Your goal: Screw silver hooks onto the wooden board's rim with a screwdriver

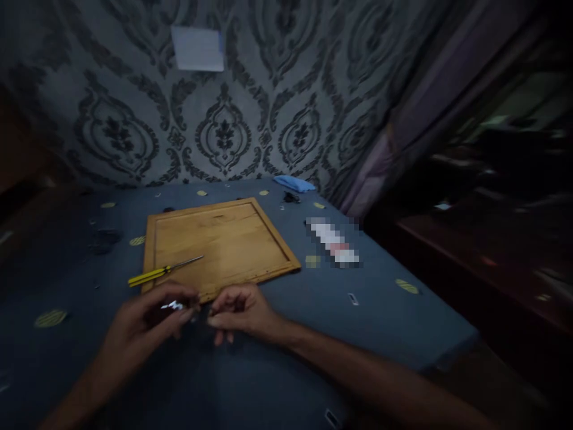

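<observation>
Two bare hands meet just before the near edge of a wooden panel (228,239), which lies flat on the blue table cover (295,340) with its raised frame facing up. Thumb and fingers of the left hand (133,319) are closed around a small shiny piece (172,306), most of it hidden by the grip, so its exact shape cannot be told. Thumb and forefinger of the right hand (246,312) are drawn in close beside it, the other fingers curled; blur and dim light leave it unclear whether they pinch something tiny or touch only each other. Handling so small a thing seems to call for a light, steady pinch, with the left hand keeping the piece firm and the right doing the fine turning at the fingertips. Keeping both hands low over the cover would be wise, since anything dropped would have a short fall, though the dark cloth could make it hard to find. A yellow-handled screwdriver (156,273) rests on the panel, its handle end past the left edge and its shank pointing right, near the left hand; care is needed not to knock it with the wrist. More light would probably help the fingers too.
</observation>
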A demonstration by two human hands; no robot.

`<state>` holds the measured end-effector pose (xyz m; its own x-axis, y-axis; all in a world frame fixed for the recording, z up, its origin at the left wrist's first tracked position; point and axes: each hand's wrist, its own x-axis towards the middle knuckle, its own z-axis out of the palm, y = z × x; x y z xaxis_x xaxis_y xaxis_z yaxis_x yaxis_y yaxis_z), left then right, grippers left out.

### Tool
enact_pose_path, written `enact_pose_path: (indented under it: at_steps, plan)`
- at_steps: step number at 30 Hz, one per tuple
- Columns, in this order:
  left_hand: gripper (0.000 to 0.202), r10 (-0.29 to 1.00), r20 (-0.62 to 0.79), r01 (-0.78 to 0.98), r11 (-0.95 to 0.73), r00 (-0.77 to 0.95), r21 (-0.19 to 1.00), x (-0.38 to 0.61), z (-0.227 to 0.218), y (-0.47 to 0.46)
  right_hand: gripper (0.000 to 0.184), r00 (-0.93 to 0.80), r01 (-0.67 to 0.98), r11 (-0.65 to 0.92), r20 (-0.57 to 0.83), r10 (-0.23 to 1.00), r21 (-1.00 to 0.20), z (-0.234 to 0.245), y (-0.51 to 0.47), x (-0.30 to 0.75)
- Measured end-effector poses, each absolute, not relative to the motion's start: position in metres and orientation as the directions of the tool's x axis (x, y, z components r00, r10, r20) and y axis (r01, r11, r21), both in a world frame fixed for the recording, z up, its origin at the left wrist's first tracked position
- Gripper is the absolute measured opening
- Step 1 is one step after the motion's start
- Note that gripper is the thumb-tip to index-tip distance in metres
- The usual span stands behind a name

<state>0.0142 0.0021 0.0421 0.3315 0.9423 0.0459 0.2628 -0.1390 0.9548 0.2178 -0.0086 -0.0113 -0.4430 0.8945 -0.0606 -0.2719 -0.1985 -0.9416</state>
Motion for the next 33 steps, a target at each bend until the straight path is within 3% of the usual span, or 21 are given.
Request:
enact_pose_path:
  at_steps: [5,10,20,33]
  plan:
    - [0.025,0.905,0.060,0.034,-0.082,0.420,0.996,0.016,0.044,0.008,0.035,-0.409,-0.255,-0.134,-0.019,0.913,-0.957,-0.012,-0.010,0.222]
    - [0.024,0.879,0.048,-0.098,-0.001,0.475,0.995,0.016,0.034,0.011,0.028,-0.399,-0.250,-0.052,0.054,0.915,-0.967,-0.008,-0.010,0.223]
    - [0.027,0.876,0.008,-0.084,0.037,0.482,0.996,0.012,0.030,0.012,0.017,-0.382,-0.178,0.055,0.121,0.916,-0.983,-0.007,-0.012,0.222]
    - [0.027,0.889,0.001,-0.077,0.039,0.458,0.996,0.011,0.028,0.014,0.013,-0.418,-0.172,0.044,0.114,0.901,-0.984,-0.008,-0.014,0.221]
